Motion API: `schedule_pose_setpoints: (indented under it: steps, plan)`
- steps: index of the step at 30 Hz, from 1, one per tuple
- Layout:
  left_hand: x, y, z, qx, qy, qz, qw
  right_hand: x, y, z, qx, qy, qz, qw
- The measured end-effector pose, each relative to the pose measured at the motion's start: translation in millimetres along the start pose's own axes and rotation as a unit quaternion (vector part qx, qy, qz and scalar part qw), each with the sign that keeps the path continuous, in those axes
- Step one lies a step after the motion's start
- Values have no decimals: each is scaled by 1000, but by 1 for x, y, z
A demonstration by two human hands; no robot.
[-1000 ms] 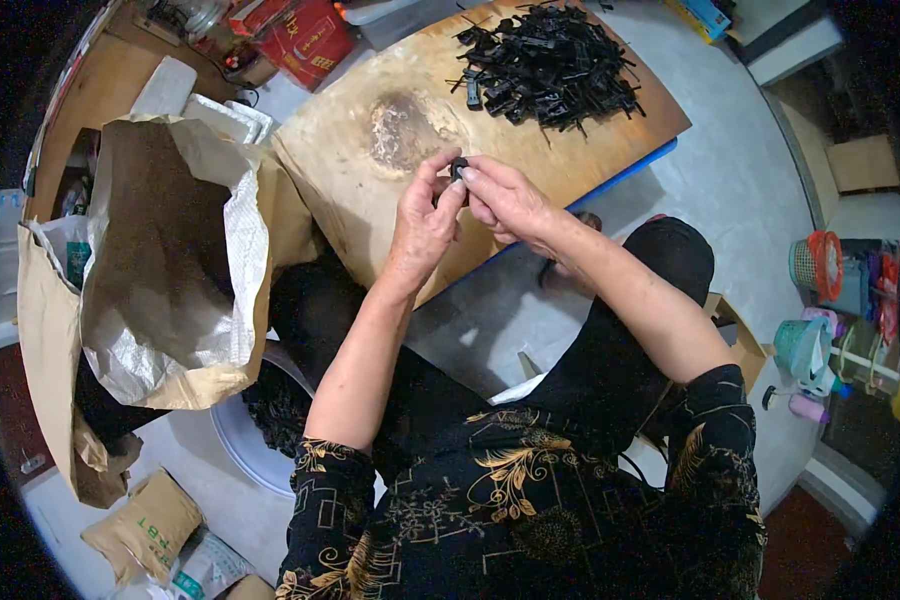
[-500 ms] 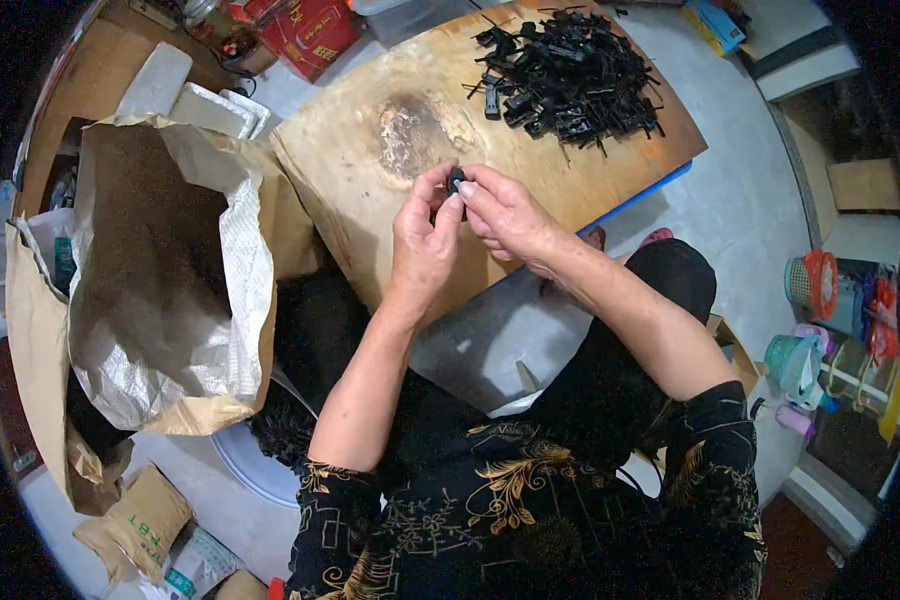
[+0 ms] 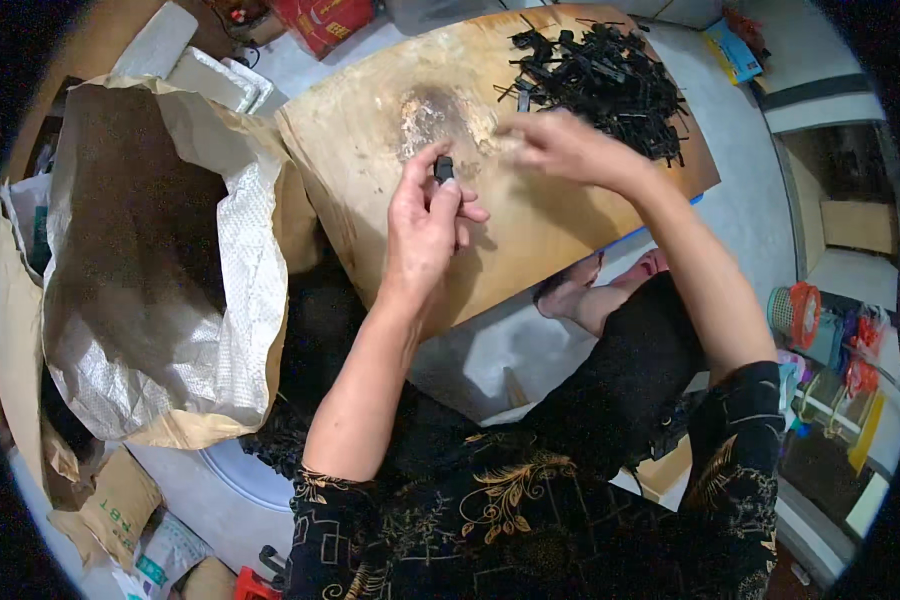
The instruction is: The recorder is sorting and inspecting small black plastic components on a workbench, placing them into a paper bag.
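My left hand (image 3: 425,220) pinches a small black plastic part (image 3: 444,168) between thumb and fingertips, above a worn wooden board (image 3: 370,150). My right hand (image 3: 560,145) is blurred, stretched out toward a pile of black plastic parts (image 3: 600,75) at the board's far right; I cannot tell whether it holds anything. A pale scuffed patch (image 3: 440,115) marks the board's middle, just beyond the left hand.
A large open paper sack with woven lining (image 3: 160,260) stands at the left of the board. A red box (image 3: 320,20) and white foam pieces (image 3: 210,75) lie beyond it. Baskets and clutter (image 3: 820,330) sit at the right. My bare foot (image 3: 580,295) rests under the board's edge.
Both hands were together on the small black part. Now the right hand has left it and moved toward the pile, while the left hand keeps the part.
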State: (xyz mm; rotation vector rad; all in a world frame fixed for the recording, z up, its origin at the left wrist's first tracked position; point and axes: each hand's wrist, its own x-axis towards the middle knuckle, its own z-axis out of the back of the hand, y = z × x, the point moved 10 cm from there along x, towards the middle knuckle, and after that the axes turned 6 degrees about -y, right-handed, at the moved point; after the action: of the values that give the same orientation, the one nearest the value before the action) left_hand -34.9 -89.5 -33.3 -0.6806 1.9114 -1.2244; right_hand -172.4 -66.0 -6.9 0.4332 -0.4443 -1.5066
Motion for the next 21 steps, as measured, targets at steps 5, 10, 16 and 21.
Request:
schedule_pose_setpoints:
  steps: [5,10,16,21]
  plan:
    - [1,14,-10,-129,30,94,987,30,-31,-11,-382,36,1,923]
    - [-5,25,-13,-209,1,177,962,40,-38,-27,-445,55,45,893]
    - [1,40,-8,-233,3,184,955,34,-20,-5,-332,-71,48,939]
    - [3,25,-7,-134,25,97,986,15,-14,15,-78,-242,-65,965]
